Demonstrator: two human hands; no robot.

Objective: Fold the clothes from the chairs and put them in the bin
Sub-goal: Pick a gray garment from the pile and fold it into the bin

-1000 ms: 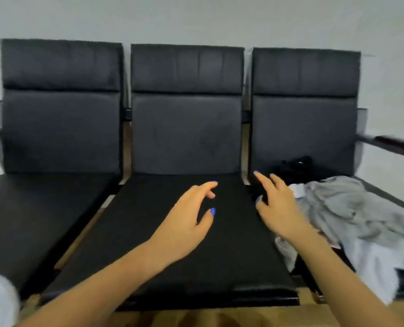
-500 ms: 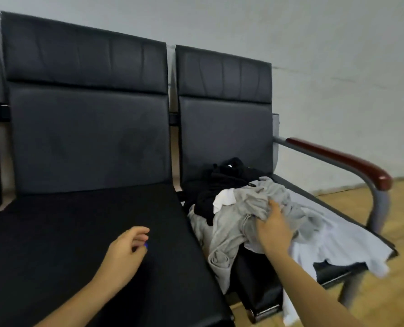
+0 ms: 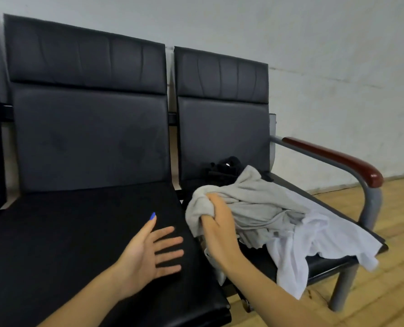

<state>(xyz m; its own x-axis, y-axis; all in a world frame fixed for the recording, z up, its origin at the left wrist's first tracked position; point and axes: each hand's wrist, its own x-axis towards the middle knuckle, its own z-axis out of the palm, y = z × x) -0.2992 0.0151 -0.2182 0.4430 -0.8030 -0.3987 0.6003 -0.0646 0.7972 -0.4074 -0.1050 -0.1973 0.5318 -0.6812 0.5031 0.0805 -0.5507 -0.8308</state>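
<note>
Three garments: grey garment (image 3: 250, 204) in right hand (image 3: 216, 228).

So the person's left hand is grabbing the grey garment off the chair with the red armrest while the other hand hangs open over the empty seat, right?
Not quite: the head view shows the right hand gripping the grey garment, not the left. The left hand is the open one, fingers spread over the empty seat. The rest holds: the clothes lie on the chair with the red armrest.
</note>
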